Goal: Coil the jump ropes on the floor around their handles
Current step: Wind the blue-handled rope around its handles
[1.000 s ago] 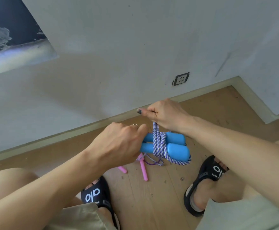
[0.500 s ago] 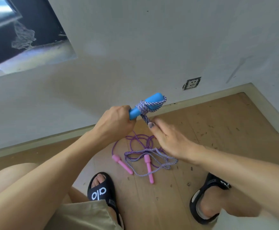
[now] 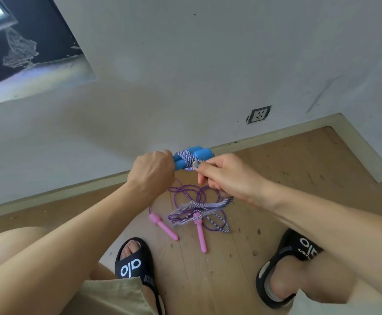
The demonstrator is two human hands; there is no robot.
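- We see our left hand gripping the blue handles, held above the floor.
- Our right hand pinches the striped rope, wound round them.
- The pink-handled rope lies below, near our sandals.

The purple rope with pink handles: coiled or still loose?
Loose. The purple rope sprawls in loops on the floor, with its pink handles lying bare and apart.

Single head-worn wide-angle view, looked forward and steeply down from above, close over both hands, took in wooden floor, sandalled feet, wall beyond
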